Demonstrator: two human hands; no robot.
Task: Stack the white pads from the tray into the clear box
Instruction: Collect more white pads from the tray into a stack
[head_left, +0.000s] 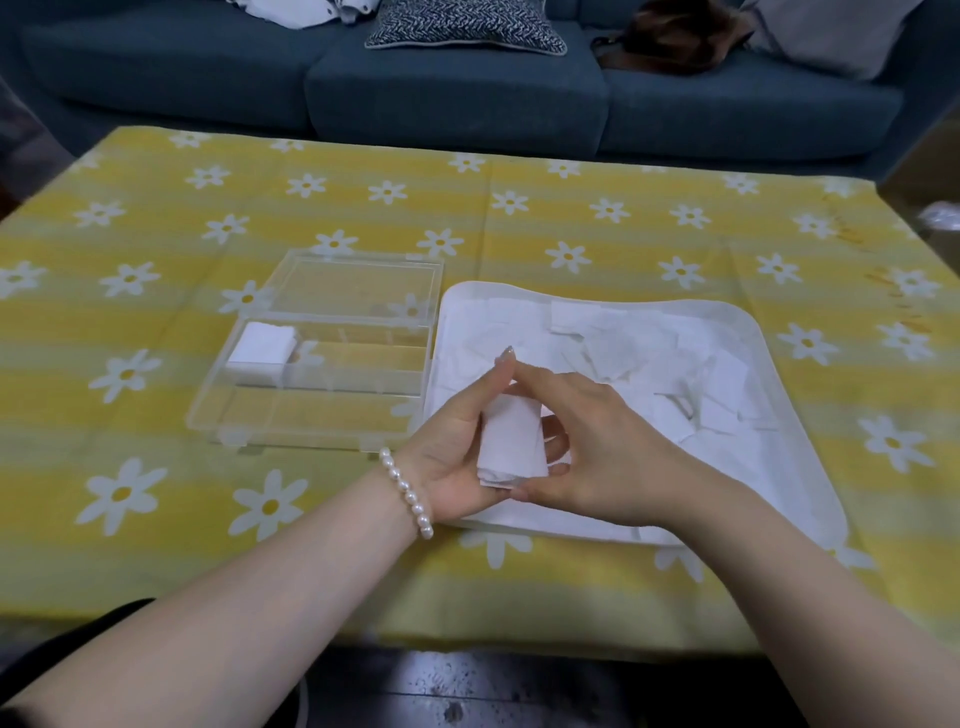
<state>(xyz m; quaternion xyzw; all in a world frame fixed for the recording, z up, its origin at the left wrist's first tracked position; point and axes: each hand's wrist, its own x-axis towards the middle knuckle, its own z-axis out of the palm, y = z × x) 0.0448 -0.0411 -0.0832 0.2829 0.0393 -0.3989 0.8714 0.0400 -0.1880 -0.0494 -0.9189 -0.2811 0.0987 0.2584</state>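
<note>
a: over on your left, the clear box (311, 358) has one stack (262, 347) in its left end. will the next fit?

b: only squared up. both hands, left hand (460, 457) and right hand (597, 447), pinch a small bundle of pads (511, 441) over the tray (753, 332); loosen either grip and it fans out.

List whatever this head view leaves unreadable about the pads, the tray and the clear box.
- Small stack of white pads gripped between left hand and right hand: count hidden by fingers.
- White rounded tray: near-left rim and floor hidden by both hands and loose white pads.
- Stack of white pads in the clear plastic box: layers too blurred to count.
- Dark object on the blue sofa: cut off by the top edge.
</note>
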